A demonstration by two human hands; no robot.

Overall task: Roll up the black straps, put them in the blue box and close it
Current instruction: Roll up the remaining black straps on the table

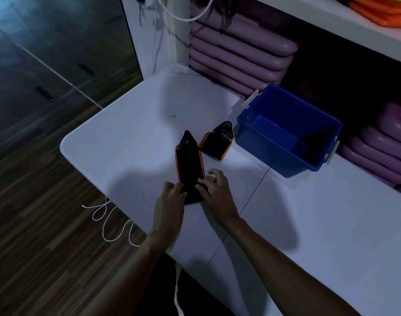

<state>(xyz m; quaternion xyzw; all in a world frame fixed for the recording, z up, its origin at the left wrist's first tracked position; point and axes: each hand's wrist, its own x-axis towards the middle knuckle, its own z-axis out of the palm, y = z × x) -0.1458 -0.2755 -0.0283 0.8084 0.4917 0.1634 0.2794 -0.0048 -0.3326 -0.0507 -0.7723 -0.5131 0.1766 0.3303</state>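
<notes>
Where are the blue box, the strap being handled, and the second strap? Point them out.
blue box [274, 153]: head view, near outer wall.
handled strap [190, 160]: head view, flat black middle.
second strap [215, 144]: head view, black band.

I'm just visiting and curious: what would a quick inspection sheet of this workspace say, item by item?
Surface: white table, seam line across it, mostly bare.
Job's things: near strap lies flat under both hands; second strap beside it, apart; blue box open, no lid seen, a dark shape inside that I cannot identify.
Clutter: small dark speck on the table, too small to tell.
Grippers: left hand and right hand have fingertips on the near strap's end, not closed around it.
Cables: white cord looped on the floor; white cable hanging above.
Surroundings: wood floor, stacked purple mats, orange items on a shelf.
</notes>
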